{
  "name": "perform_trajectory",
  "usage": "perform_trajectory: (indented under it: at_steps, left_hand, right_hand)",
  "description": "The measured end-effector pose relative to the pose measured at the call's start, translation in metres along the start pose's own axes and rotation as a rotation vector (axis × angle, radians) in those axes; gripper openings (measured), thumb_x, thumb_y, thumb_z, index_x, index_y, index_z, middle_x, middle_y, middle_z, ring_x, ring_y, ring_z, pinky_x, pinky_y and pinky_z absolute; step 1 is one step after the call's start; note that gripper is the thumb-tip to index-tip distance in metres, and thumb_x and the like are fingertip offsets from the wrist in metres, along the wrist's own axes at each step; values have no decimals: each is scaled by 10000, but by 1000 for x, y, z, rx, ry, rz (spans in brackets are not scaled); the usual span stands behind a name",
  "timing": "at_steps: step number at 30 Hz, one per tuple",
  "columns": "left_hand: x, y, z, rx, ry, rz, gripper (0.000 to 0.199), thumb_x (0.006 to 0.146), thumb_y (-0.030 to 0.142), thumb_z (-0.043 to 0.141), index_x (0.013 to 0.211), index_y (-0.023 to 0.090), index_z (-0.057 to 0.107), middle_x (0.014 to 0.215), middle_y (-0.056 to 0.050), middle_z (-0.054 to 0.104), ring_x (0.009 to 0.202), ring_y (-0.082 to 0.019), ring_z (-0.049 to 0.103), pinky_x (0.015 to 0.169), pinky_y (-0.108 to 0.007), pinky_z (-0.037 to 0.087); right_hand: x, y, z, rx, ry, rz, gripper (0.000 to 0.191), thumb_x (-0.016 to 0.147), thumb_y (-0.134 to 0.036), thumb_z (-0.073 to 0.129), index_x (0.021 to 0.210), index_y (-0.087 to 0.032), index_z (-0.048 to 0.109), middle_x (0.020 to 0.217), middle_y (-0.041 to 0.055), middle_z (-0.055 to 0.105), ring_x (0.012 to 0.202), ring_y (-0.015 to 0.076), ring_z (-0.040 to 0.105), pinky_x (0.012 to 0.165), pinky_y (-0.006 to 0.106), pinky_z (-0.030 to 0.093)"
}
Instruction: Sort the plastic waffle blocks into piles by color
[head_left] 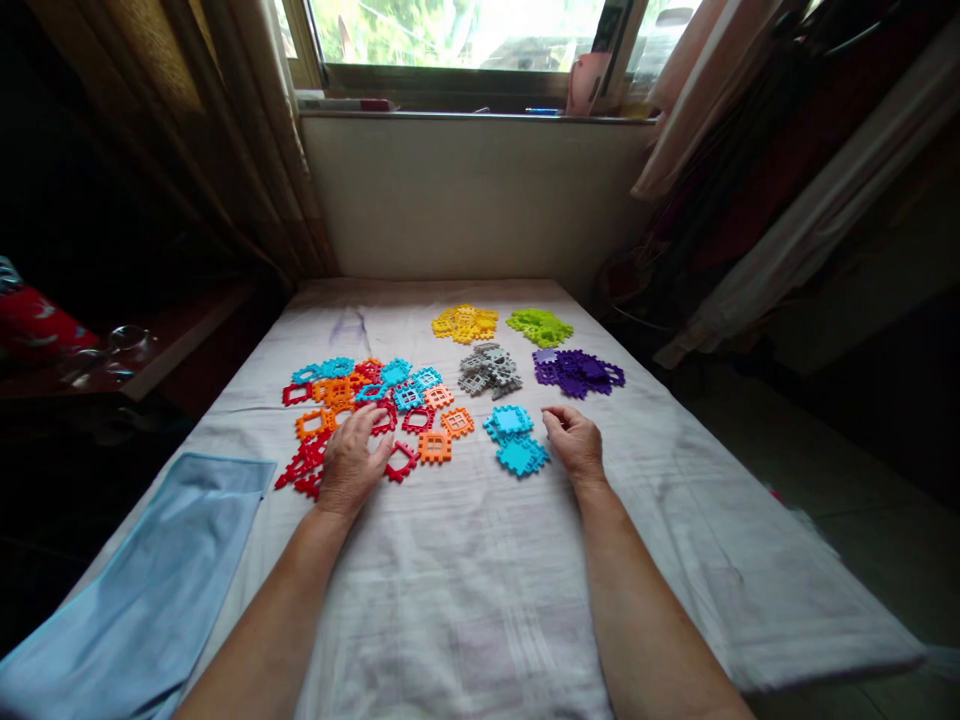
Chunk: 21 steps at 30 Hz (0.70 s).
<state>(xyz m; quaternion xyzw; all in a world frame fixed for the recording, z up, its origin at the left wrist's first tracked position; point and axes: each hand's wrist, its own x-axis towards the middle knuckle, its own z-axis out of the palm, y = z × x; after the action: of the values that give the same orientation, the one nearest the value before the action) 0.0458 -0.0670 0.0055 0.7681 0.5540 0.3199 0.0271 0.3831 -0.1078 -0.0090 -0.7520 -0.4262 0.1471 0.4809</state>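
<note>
under and around the left hand (356, 455), red pieces (401, 461) lie partly hidden, its fingers loosely spread over them. just right of it, orange pieces (435, 447); beyond its fingertips, more blue ones (396, 372). now the right hand (576, 440): fingers curled in, pressed together, and i can't tell if anything's pinched. bright blue pieces (523, 455) sit just left of it, purple pile (581, 373) beyond, grey pile (489, 370) farther left. pale blue cloth (161, 570) lies left of the left hand, on the sheet (442, 600).
</note>
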Motion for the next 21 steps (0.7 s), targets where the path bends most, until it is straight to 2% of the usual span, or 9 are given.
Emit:
perform_trajectory:
  at_steps: [4, 9, 15, 18, 21]
  left_hand:
    - [32, -13, -3, 164, -30, -67, 435, 877, 379, 488, 1234, 162, 611, 1321, -153, 609, 1233, -313, 548, 1061, -477, 415]
    - [61, -27, -4, 333, -149, -46, 328, 857, 349, 513, 1104, 232, 695, 1254, -114, 659, 1159, -322, 583, 988, -489, 438]
    - [67, -28, -6, 368, -217, 34, 261, 856, 281, 511, 998, 224, 722, 1123, -107, 716, 1087, -300, 614, 983, -461, 414]
    - [67, -22, -10, 353, -191, 41, 251, 866, 291, 511, 987, 206, 713, 1118, -118, 715, 1089, -302, 615, 982, -457, 412]
    - [64, -6, -9, 305, -141, 82, 240, 880, 305, 516, 1008, 220, 700, 1141, -98, 711, 1086, -289, 618, 982, -453, 422]
  right_hand:
    - [0, 2, 3, -7, 12, -9, 378, 690, -492, 527, 818, -214, 750, 716, 42, 737, 642, 203, 635, 669, 307, 494]
    - [0, 3, 4, -29, 9, -21, 374, 691, -489, 521, 805, -218, 752, 714, 47, 740, 652, 209, 642, 685, 319, 498]
    - [1, 0, 3, -7, 7, -11, 345, 693, -469, 536, 803, -223, 752, 730, 47, 748, 651, 209, 642, 683, 315, 504]
    - [2, -2, 3, 14, 14, -5, 338, 693, -466, 531, 786, -221, 744, 754, 55, 753, 649, 206, 637, 674, 311, 500]
    - [3, -3, 3, 23, 25, 7, 340, 690, -459, 526, 787, -217, 744, 765, 56, 756, 650, 204, 640, 690, 317, 503]
